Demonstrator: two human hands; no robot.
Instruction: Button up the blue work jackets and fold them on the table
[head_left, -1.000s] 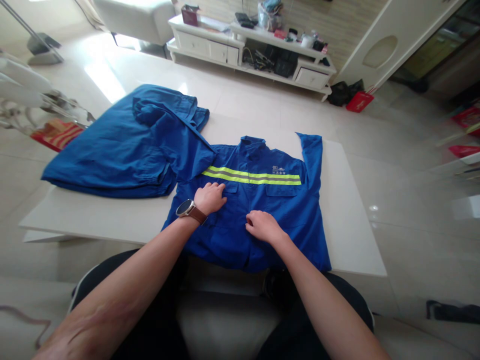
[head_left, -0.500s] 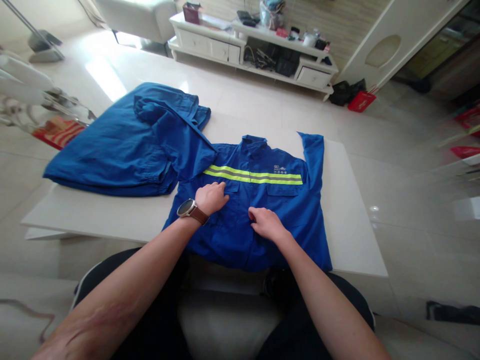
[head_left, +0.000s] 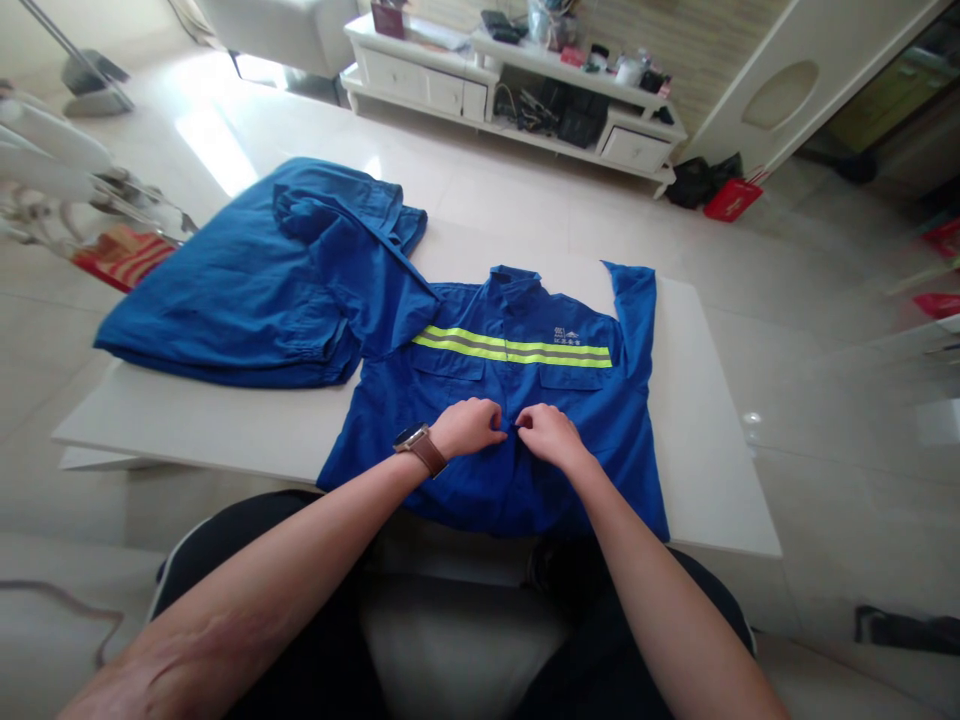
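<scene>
A blue work jacket (head_left: 450,480) with a yellow-and-grey reflective stripe lies front side up, its collar pointing away from me. My left hand (head_left: 471,427), with a watch (head_left: 420,445) on the wrist, pinches the jacket's front placket just below the chest pockets. Close beside it, my right hand (head_left: 550,434) pinches the placket's other edge. The fingertips of both hands nearly meet at the middle of the jacket; any button there is too small to make out. The jacket's right-side sleeve (head_left: 634,300) is bent upward at the shoulder.
The jacket lies on a white table (head_left: 720,450). Folded blue clothing (head_left: 225,270) covers the table's left part. Beyond stands a white TV cabinet (head_left: 420,85) with small items on it. A red bag (head_left: 733,200) sits on the floor at the right.
My left hand has moved right and down from the pocket flap to the placket. My right hand has shifted slightly right and now pinches the cloth. The view has tilted a little.
</scene>
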